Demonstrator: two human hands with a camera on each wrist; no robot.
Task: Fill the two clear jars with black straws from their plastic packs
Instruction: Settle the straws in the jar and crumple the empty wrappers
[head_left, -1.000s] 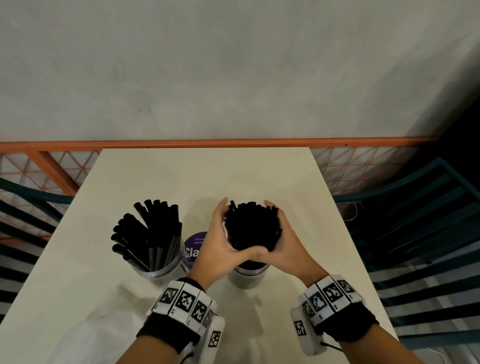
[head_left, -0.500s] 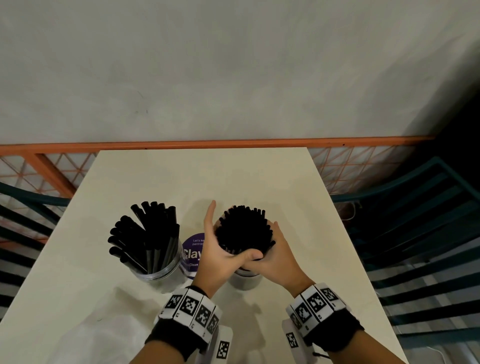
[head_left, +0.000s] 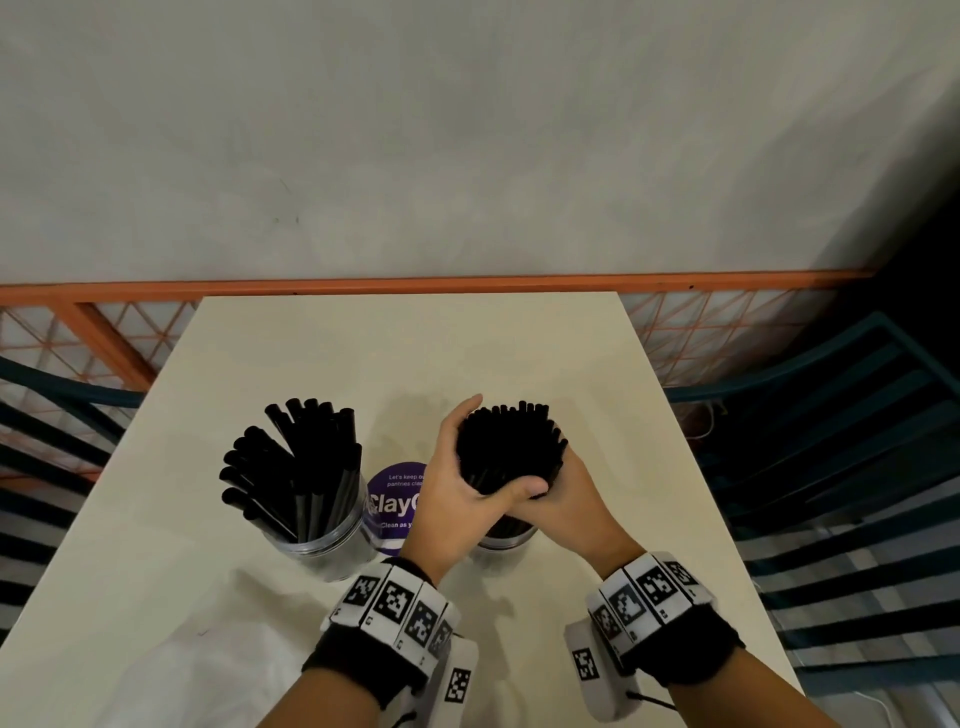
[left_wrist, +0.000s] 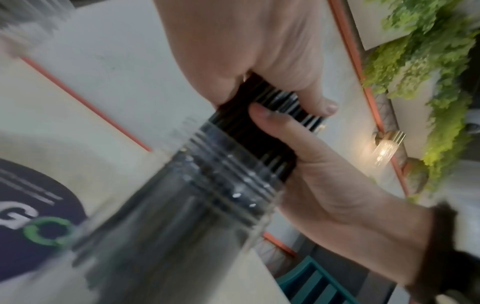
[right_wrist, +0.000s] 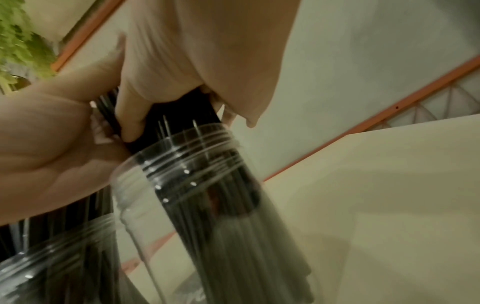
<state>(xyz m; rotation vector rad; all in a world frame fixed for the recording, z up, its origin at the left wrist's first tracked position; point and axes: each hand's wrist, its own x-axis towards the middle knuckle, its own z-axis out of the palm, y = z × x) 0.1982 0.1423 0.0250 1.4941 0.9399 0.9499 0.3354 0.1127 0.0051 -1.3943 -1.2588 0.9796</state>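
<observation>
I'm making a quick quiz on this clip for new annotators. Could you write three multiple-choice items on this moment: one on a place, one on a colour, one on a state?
1. Where does the purple sticker lie?
A. between the two jars
B. at the table's far edge
C. on the wall

2. What colour is the rail behind the table?
A. blue
B. orange
C. white

3. How is the straw bundle over the right jar held?
A. by the left hand alone
B. by nobody
C. by both hands

Key: 1 A, the sticker shows between the left jar and the right jar. 2 B, the head view shows an orange bar. 3 C, the left hand and right hand wrap the bundle, whose lower ends are inside the jar.
</observation>
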